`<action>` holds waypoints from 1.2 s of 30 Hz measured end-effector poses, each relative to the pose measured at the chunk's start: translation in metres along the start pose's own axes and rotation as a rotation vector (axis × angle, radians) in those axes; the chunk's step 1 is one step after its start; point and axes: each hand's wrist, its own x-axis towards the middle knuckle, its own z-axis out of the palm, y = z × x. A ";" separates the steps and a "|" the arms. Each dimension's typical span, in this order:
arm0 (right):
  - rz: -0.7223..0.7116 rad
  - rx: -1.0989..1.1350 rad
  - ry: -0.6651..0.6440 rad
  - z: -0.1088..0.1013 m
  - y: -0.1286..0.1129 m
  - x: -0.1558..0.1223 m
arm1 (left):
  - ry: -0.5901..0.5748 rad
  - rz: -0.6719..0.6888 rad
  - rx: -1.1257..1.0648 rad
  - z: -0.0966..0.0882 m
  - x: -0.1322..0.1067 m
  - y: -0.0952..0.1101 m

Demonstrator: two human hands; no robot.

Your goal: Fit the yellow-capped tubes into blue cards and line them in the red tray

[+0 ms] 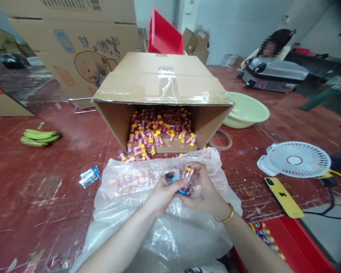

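Both my hands meet over a translucent white plastic sack [165, 231] spread in front of me. My left hand [165, 193] is closed, its thumb pressing on a small blue printed packet [174, 176]. In my right hand [204, 187], fingers curl round a small clear tube with a yellow cap [188, 171], held against the packet. Part of both items is hidden by my fingers. Just beyond, an open cardboard box [159, 85] lies on its side, with many pink, yellow-capped tubes [159, 129] spilling toward its mouth.
Green bananas [39, 137] and blue packets [90, 176] lie left. At right are a pale green basin [246, 110], a tape roll [226, 140], a white fan [298, 159], a yellow phone [284, 197] and a red crate [304, 242]. A person [272, 45] is behind a grey case [272, 74].
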 end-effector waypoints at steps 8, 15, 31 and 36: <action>-0.030 0.093 0.013 0.007 -0.001 -0.002 | 0.019 0.004 -0.029 0.004 0.000 -0.003; -0.026 0.080 0.007 0.004 -0.002 -0.004 | -0.015 -0.002 -0.047 0.008 -0.002 -0.003; 0.480 -0.503 0.304 -0.143 0.046 -0.134 | 0.185 -0.070 0.325 -0.008 -0.001 -0.001; 1.212 -0.845 0.367 -0.221 0.071 -0.317 | 0.265 -0.085 0.488 0.000 0.008 0.001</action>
